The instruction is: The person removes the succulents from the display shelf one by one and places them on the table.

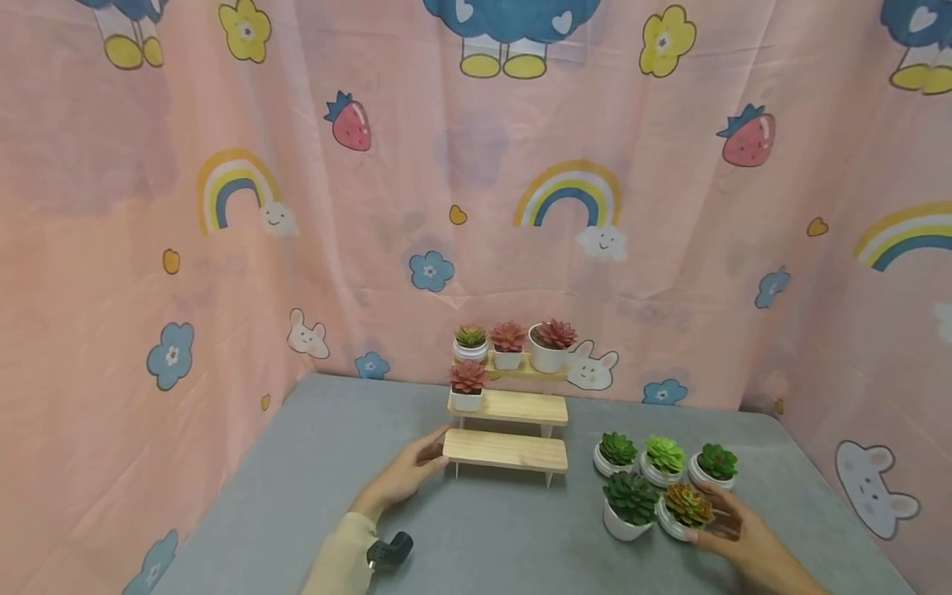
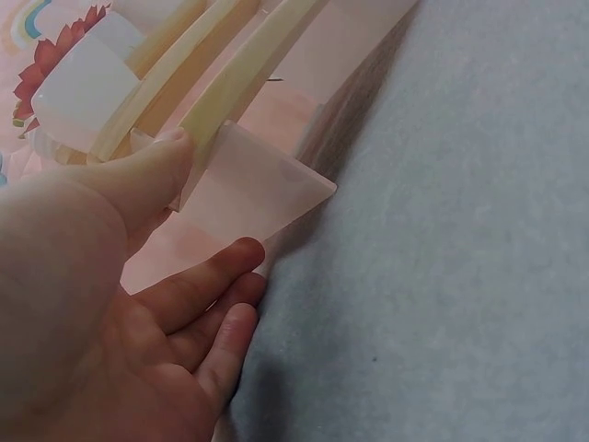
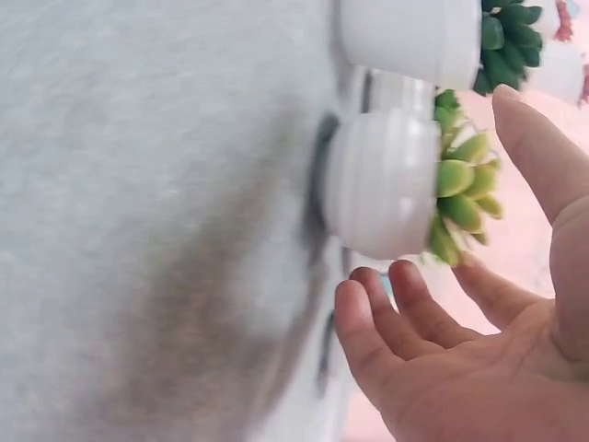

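Observation:
At the left end of a three-tier wooden plant stand (image 1: 506, 450) is my left hand (image 1: 405, 471). Its thumb touches the end of the lowest board (image 2: 198, 129), while the other fingers extend beside the clear side leg (image 2: 262, 180). On the right, my right hand (image 1: 747, 537) reaches around a yellow-orange succulent (image 1: 687, 506) in a ribbed white pot (image 3: 382, 184). Thumb and fingers are spread about the pot, with a gap showing in the right wrist view. A dark green succulent (image 1: 630, 497) in a smooth white pot stands just left of it.
Three green succulents, one of them bright lime (image 1: 664, 454), stand behind in white pots. The stand's top tier holds three potted succulents, including a red one (image 1: 554, 335); another red one (image 1: 467, 378) sits on the middle tier's left end. A patterned pink curtain (image 1: 476, 182) surrounds the grey table (image 1: 320, 430).

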Demonstrator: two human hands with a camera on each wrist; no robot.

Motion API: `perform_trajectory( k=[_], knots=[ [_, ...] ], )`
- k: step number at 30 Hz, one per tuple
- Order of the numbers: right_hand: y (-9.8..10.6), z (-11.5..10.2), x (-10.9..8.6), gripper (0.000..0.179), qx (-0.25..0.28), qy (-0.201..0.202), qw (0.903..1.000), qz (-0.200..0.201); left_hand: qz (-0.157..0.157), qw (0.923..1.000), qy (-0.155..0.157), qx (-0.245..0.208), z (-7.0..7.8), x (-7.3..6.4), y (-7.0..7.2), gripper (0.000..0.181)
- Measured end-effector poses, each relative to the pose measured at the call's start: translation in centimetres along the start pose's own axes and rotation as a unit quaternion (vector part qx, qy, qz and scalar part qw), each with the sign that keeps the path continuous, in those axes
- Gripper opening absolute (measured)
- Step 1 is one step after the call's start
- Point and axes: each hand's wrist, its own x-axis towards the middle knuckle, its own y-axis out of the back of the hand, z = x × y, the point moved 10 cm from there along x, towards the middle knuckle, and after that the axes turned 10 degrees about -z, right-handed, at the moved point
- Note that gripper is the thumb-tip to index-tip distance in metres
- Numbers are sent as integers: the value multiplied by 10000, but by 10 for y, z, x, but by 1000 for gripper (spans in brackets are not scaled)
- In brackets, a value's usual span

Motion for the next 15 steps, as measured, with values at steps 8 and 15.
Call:
perform_trajectory(
  k=[8,15],
  knots=[
    [13,-20,-8,82,18,230,9996,171,13,10000,18,14,1,-1,1,60],
    [28,-49,-20,74,-311,587,9960,599,-28,10000,-12,-36,1,1,0,60]
  ],
)
